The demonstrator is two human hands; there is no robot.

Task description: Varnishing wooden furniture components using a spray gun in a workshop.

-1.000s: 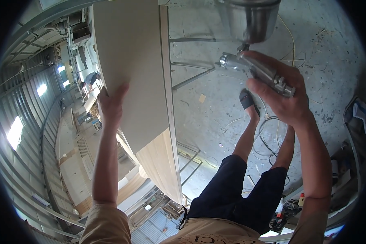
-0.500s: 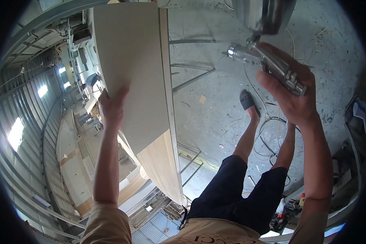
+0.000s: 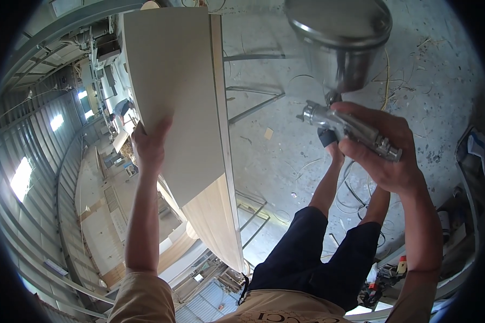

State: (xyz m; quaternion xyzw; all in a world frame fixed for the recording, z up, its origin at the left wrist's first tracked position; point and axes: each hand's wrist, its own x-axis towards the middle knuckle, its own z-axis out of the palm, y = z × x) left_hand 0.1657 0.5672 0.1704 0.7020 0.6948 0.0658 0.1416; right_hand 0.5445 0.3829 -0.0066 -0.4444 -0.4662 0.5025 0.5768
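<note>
Since half a second ago the spray gun (image 3: 350,126) has dropped lower and nearer the lens, its steel cup (image 3: 339,43) now looming large. Largest is the panel (image 3: 172,91), a pale matte board standing on edge, bare wood grain showing at its lower end. Left hand (image 3: 150,145) lies flat, fingers spread, steadying its face. Right hand (image 3: 385,156) wraps the gun's handle; best kept level, square to the board.
</note>
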